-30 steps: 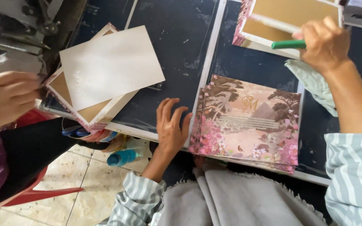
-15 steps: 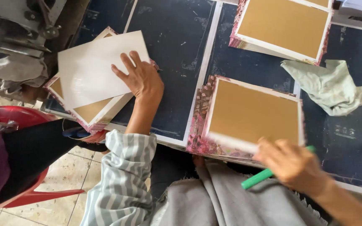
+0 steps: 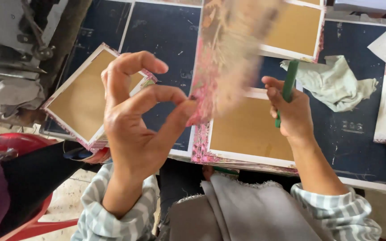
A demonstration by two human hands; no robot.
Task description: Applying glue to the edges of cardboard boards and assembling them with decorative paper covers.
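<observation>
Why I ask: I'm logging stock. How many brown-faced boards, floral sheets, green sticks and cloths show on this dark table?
Brown-faced boards showing: 3
Floral sheet, blurred, pinched by the left hand: 1
Green stick, in the right hand: 1
Crumpled cloth: 1
Total: 6

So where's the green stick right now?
The green stick is in the right hand, right of centre in the head view, above the brown board and left of the crumpled cloth.

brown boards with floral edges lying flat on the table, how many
3: one at the left behind the left hand, one in front by the right hand, one at top. More may be hidden.
</observation>
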